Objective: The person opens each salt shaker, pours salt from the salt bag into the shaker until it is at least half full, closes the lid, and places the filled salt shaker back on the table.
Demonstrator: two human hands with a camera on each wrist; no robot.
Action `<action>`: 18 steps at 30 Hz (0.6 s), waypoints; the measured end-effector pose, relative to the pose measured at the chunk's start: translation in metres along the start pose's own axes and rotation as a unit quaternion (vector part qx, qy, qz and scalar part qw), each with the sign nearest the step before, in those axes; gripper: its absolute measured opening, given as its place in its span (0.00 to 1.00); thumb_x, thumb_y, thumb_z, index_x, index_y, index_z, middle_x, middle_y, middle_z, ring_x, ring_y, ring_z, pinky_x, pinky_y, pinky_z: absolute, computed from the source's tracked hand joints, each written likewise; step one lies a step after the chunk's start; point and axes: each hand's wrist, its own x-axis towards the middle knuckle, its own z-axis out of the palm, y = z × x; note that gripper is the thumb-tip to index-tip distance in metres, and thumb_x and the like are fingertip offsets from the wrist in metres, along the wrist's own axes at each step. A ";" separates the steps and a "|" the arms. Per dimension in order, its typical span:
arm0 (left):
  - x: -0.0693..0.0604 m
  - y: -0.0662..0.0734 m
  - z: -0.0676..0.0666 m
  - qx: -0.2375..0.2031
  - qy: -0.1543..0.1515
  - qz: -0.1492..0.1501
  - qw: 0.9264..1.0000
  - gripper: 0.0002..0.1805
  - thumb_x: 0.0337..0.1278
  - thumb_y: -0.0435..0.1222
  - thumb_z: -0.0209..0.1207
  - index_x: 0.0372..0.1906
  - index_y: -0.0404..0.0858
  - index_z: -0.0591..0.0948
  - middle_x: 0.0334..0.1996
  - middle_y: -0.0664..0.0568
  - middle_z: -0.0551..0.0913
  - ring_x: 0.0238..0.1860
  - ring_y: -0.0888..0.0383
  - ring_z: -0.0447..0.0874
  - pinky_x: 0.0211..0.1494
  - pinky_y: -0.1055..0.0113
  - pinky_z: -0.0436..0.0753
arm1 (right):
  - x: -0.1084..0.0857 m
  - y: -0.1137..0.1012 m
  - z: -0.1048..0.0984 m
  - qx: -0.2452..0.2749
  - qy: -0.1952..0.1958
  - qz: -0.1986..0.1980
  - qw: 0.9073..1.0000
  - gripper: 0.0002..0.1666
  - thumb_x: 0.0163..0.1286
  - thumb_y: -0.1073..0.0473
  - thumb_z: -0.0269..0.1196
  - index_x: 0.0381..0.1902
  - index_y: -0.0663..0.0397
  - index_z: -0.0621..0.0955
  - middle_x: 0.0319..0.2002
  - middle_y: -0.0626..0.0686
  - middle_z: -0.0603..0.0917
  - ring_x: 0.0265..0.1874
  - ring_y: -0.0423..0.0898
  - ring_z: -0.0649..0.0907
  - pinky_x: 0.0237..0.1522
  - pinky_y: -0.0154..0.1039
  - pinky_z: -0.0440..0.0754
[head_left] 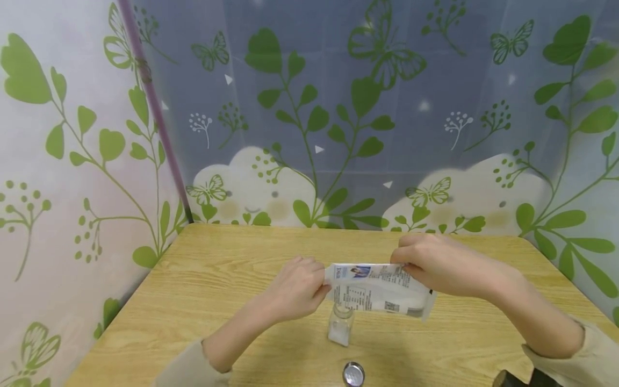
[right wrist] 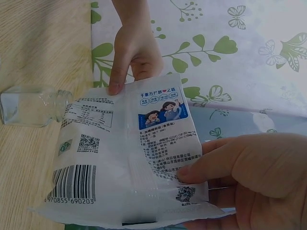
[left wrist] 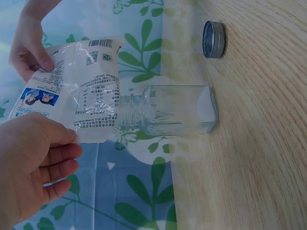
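Leaf-print curtain (head_left: 300,37) behind, wood-grain table (head_left: 217,258) below: bag (head_left: 369,293) being held at both ends by the jar (head_left: 344,320) mouth

Left hand (head_left: 302,287) is pinching the bag's left end, thumb on the printed face, the other fingers curling at the edge. Right hand (head_left: 432,263) is gripping the upper edge near the right end, thumb in front, at least some fingers going behind; their exact placement is partly hidden by the film.

Two-end grip is probably stopping the soft film from sagging and letting the person set its tilt. Printed face is turning toward the wearer; its lower edge is overlapping the jar mouth in the head view. Cannot tell if film and glass are touching, or whether the bag is open.

Jar is standing upright unassisted, which is presumably leaving both hands free for the bag. White contents (left wrist: 206,105) are sitting at its bottom.

Metal lid (head_left: 354,374) is lying on the wearer's side of the jar, apparently hollow side up, likely there so the mouth is staying uncovered yet the lid is within reach.
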 end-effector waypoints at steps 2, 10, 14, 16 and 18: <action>0.000 0.000 0.000 0.000 -0.002 -0.001 1.000 0.03 0.50 0.34 0.64 0.31 0.40 0.83 0.24 0.57 0.80 0.27 0.61 0.75 0.29 0.73 0.66 | 0.000 0.000 0.000 0.001 -0.001 0.001 1.000 0.14 0.57 0.74 0.60 0.31 0.49 0.82 0.27 0.40 0.73 0.27 0.35 0.74 0.26 0.30 0.74; 0.001 0.000 -0.001 -0.001 -0.006 -0.003 1.000 0.03 0.50 0.34 0.63 0.32 0.40 0.83 0.24 0.57 0.80 0.27 0.61 0.75 0.29 0.73 0.65 | 0.000 0.000 -0.001 0.001 -0.002 0.000 1.000 0.14 0.57 0.74 0.60 0.31 0.49 0.82 0.27 0.40 0.73 0.27 0.35 0.73 0.27 0.30 0.75; 0.001 0.000 -0.001 -0.001 0.000 0.000 1.000 0.02 0.49 0.34 0.64 0.29 0.40 0.82 0.23 0.57 0.80 0.27 0.60 0.75 0.29 0.72 0.66 | -0.001 0.000 -0.001 0.004 -0.002 0.001 1.000 0.14 0.57 0.74 0.60 0.32 0.49 0.82 0.27 0.40 0.73 0.27 0.35 0.74 0.27 0.30 0.74; 0.001 0.000 -0.001 -0.002 0.000 0.002 1.000 0.02 0.49 0.34 0.64 0.28 0.40 0.82 0.23 0.57 0.79 0.26 0.60 0.74 0.29 0.72 0.66 | -0.001 0.000 0.000 0.005 -0.002 0.001 1.000 0.14 0.57 0.74 0.60 0.32 0.50 0.82 0.27 0.40 0.72 0.27 0.34 0.73 0.26 0.30 0.74; 0.001 0.000 -0.001 -0.002 -0.002 0.003 1.000 0.02 0.49 0.34 0.64 0.28 0.40 0.81 0.22 0.57 0.79 0.26 0.61 0.74 0.30 0.72 0.67 | -0.001 0.000 0.000 0.006 -0.003 0.002 1.000 0.13 0.57 0.74 0.60 0.32 0.50 0.82 0.26 0.40 0.72 0.26 0.34 0.72 0.26 0.29 0.74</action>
